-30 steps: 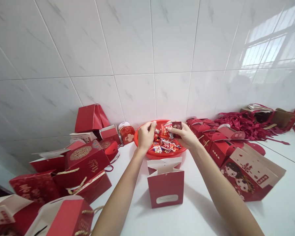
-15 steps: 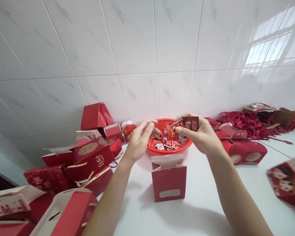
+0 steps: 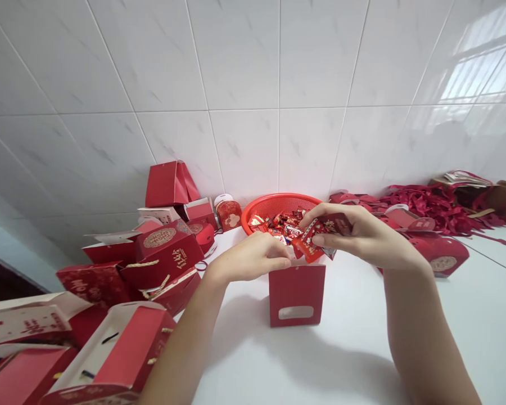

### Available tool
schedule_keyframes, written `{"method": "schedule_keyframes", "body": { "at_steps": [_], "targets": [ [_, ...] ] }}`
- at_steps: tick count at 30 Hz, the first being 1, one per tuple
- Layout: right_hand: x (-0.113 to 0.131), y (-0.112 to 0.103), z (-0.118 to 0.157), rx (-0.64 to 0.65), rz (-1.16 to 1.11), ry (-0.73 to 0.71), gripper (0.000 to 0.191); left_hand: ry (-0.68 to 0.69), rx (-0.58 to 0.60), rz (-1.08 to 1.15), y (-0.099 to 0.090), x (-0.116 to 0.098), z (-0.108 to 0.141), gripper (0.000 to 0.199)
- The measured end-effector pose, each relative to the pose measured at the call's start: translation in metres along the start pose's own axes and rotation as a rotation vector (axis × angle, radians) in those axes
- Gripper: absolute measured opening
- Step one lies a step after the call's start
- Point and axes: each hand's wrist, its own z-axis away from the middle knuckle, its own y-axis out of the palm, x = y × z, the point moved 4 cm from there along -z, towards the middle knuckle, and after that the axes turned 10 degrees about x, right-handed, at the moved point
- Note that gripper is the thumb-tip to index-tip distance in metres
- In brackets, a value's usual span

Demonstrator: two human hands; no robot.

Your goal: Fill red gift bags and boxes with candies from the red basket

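A red paper gift box [image 3: 297, 298] stands upright on the white table, an oval window low on its front. My left hand [image 3: 251, 259] is closed at the top left rim of this box, its fingers curled over the edge and partly hidden. Above the box's right side, my right hand [image 3: 358, 233] pinches several red candy packets [image 3: 314, 236] between thumb and fingers. The packets hang over the opening, which cannot be seen into from here. Right behind the box is a red plastic basket [image 3: 278, 198] with wrapped candies [image 3: 289, 226] in it.
Many red gift boxes [image 3: 168, 247] are heaped along the left side, some with open lids. At the right lie more red boxes [image 3: 442, 256] and a pile of dark red ribbons [image 3: 425, 205]. A tiled wall [image 3: 244, 146] rises behind the table.
My left hand has come down from beside the basket to the box's top. My right hand has brought the packets lower and nearer, over the box. The view has shifted slightly.
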Motion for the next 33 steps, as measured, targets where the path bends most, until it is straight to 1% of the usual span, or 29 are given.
{"method": "schedule_keyframes", "body": {
  "at_steps": [3, 5, 7, 10, 13, 16, 20, 24, 26, 28, 33],
  "targets": [
    [-0.004, 0.002, -0.003, 0.016, 0.068, 0.004, 0.020, -0.056, 0.098, 0.034, 0.005, 0.002, -0.004, 0.019],
    [-0.006, 0.004, -0.005, 0.041, 0.092, 0.015, 0.019, -0.111, 0.075, 0.058, 0.003, 0.002, -0.003, 0.024],
    [-0.007, 0.008, -0.006, 0.094, 0.117, 0.023, 0.020, -0.140, 0.070, 0.060, 0.003, 0.002, -0.001, 0.028],
    [-0.008, 0.013, -0.008, 0.145, 0.179, 0.030, 0.020, -0.116, 0.093, 0.084, 0.004, 0.001, -0.001, 0.030],
    [-0.008, 0.016, -0.010, 0.149, 0.211, 0.032, 0.020, -0.092, 0.098, 0.132, 0.005, 0.003, -0.001, 0.032],
    [-0.008, 0.018, -0.011, 0.156, 0.214, 0.027, 0.020, -0.077, 0.099, 0.162, 0.006, 0.004, -0.001, 0.029],
    [-0.007, 0.018, -0.010, 0.145, 0.239, 0.047, 0.020, -0.098, 0.079, 0.133, 0.005, 0.005, -0.002, 0.025],
    [-0.007, 0.021, -0.012, 0.187, 0.262, 0.082, 0.023, -0.103, 0.061, 0.122, 0.005, 0.005, -0.003, 0.028],
    [-0.006, 0.021, -0.012, 0.175, 0.258, 0.071, 0.024, -0.092, 0.068, 0.135, 0.005, 0.005, -0.003, 0.028],
    [-0.005, 0.020, -0.013, 0.134, 0.246, 0.054, 0.024, -0.090, 0.069, 0.149, 0.005, 0.006, -0.003, 0.027],
    [-0.002, 0.021, -0.013, 0.026, 0.166, 0.006, 0.022, -0.137, 0.013, 0.136, 0.003, 0.008, -0.001, 0.037]
  ]
}}
